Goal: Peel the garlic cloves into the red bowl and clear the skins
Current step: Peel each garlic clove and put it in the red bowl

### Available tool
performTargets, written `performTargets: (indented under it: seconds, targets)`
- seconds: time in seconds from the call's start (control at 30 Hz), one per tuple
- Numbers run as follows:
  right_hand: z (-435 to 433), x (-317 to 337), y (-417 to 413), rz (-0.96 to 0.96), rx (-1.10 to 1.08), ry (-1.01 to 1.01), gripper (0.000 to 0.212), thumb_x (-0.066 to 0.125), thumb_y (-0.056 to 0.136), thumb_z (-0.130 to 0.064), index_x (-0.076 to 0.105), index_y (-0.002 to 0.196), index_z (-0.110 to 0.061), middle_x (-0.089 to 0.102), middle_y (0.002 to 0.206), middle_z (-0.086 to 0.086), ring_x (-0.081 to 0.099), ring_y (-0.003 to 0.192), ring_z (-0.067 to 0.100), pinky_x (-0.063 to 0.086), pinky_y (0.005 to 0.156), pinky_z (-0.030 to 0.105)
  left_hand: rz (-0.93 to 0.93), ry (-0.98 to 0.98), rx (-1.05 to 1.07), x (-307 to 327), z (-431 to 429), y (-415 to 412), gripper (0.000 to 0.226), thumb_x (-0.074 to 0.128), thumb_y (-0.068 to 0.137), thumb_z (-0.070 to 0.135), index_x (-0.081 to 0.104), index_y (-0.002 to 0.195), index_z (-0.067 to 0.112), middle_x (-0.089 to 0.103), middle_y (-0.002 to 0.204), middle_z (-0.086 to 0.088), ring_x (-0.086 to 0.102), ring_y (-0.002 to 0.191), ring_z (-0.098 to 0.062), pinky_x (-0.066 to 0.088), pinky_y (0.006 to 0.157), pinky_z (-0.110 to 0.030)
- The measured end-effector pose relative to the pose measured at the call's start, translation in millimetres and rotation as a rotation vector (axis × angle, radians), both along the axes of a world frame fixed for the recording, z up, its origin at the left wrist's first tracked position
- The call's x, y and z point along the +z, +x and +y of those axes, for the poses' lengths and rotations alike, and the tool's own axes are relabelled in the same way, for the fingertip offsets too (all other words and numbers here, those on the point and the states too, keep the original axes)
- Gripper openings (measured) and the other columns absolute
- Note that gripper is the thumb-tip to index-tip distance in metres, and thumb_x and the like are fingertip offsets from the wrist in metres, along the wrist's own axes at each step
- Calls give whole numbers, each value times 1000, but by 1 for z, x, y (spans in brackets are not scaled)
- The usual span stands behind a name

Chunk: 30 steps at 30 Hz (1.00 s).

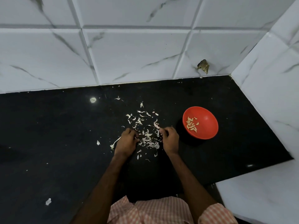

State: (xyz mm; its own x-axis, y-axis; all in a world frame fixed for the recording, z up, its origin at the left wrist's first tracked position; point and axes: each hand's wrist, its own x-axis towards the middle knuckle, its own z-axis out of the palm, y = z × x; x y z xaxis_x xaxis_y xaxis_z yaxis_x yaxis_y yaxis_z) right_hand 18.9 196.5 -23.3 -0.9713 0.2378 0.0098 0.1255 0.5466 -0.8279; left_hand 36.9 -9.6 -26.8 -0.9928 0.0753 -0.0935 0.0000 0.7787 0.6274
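Head view, straight down: tiled wall [129,50] across 12 o'clock, black counter [48,143] beneath. Bowl [207,126] at 3 o'clock of centre, upright, near the right hand. Left hand [127,142] at 9 o'clock of the litter, right hand [169,139] at 3 o'clock of it. Fingers of both curled inward at the heap's edges; cannot tell whether pinching anything. Skins [148,136] strewn between and beyond the hands toward 12 o'clock, with strays out at 7 and 9 o'clock. Cloves [191,124] bare and pale, clustered in the bowl. Peeling apparently finished, clearing left. Skins probably papery, weightless, quick to scatter or cling. Best raked inward from the heap's rim with cupped palms, then lifted together, not picked singly.
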Motion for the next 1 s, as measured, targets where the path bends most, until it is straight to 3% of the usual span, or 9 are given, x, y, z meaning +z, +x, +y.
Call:
performTargets:
  seconds: [0.13, 0.23, 0.3, 0.37, 0.5, 0.7, 0.8, 0.9, 1.0]
  targets:
    - [-4, -4, 24, -77, 216, 73, 40, 56, 103, -21, 55, 141, -10, 53, 147, 7, 45, 140, 19, 36, 118, 37, -7, 150, 121, 0, 3, -2, 24, 68, 89, 13, 59, 111, 18, 55, 106, 4, 53, 90, -9, 49, 84, -30]
    - [-24, -3, 31, -75, 582, 218, 52, 50, 105, -16, 37, 155, -17, 26, 165, -4, 14, 154, 10, 13, 123, 23, 14, 213, 206, -4, 1, -4, 19, 69, 88, 7, 68, 104, 17, 62, 101, -1, 54, 85, -7, 47, 86, -26]
    - [-31, -6, 32, 8, 712, 360, 57, 49, 95, 8, 47, 149, -10, 33, 163, 4, 22, 153, 18, 15, 122, 24, 4, 302, 303, -5, -4, -5, 13, 72, 88, 7, 73, 96, 18, 67, 96, -1, 61, 85, -9, 51, 87, -28]
    - [-29, -2, 29, 62, 670, 422, 55, 50, 85, 18, 63, 134, -4, 54, 146, 13, 45, 139, 28, 32, 118, 31, -11, 395, 400, 0, -8, -5, 12, 73, 88, 9, 74, 93, 21, 71, 95, 1, 65, 88, -10, 54, 87, -28]
    - [-12, 5, 12, 51, 533, 467, 34, 57, 84, 10, 76, 106, -8, 68, 108, 10, 64, 101, 28, 52, 87, 39, 16, 479, 460, 14, -14, -2, 11, 73, 89, 11, 73, 98, 18, 69, 97, 6, 64, 91, -6, 46, 79, -11]
    - [-3, 21, -3, 50, 320, 265, 21, 57, 96, -1, 76, 93, -8, 73, 83, 6, 67, 74, 20, 56, 70, 41, 77, 541, 544, 23, -27, -3, 10, 73, 90, 13, 74, 97, 19, 73, 100, 2, 68, 92, -11, 51, 83, -18]
    - [0, 22, -4, 45, 298, 212, 29, 57, 87, 13, 75, 93, -9, 74, 87, 5, 69, 77, 16, 58, 72, 33, 99, 574, 598, 31, -29, -2, 7, 73, 90, 13, 74, 94, 19, 73, 98, 4, 69, 89, -8, 54, 83, -22]
    - [5, 23, -5, 45, 296, 173, 11, 70, 89, 0, 75, 96, -6, 74, 91, 2, 66, 81, 10, 51, 76, 20, 85, 656, 637, 36, -26, 1, 6, 72, 91, 11, 72, 92, 17, 74, 94, 5, 69, 79, -6, 59, 72, -27]
    - [12, 20, -5, 63, 331, 264, 16, 64, 93, 3, 75, 102, -3, 72, 105, 7, 67, 95, 16, 51, 86, 23, 74, 685, 672, 35, -22, 6, 3, 71, 92, 14, 69, 96, 14, 75, 99, 2, 72, 80, -13, 61, 63, -32]
